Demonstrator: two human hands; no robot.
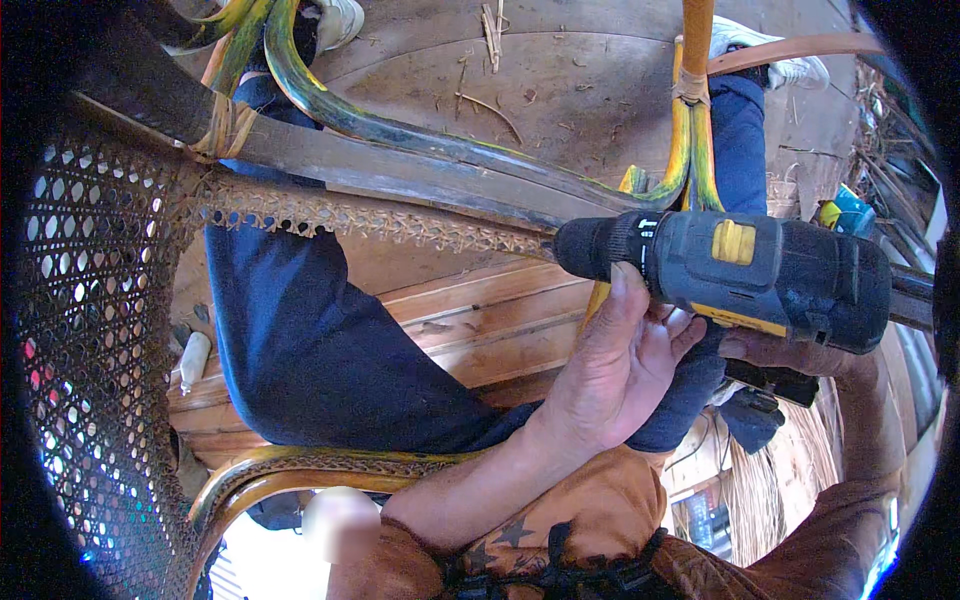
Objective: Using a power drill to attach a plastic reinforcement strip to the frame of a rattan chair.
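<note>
A black and yellow power drill (pixel 735 265) lies almost level, its chuck pointing left at the edge of a rattan chair frame (pixel 440 190). My left hand (pixel 630 370) steadies the drill from below, thumb against the collar behind the chuck and fingers curled under the body. Around the grip, my right hand (pixel 800 355) is closed, mostly hidden beneath the motor housing. The bit tip cannot be made out where the chuck meets the frame. Along the dark flat rail runs a strip of woven cane (pixel 380 225) with a ragged edge.
A perforated cane panel (pixel 100 350) curves down the left side. Bent yellow-green poles (pixel 690 150) rise at the top. My legs in blue trousers (pixel 330 350) straddle the frame. A white bottle (pixel 195 360) lies on the wooden boards; loose cane strands (pixel 755 490) hang lower right.
</note>
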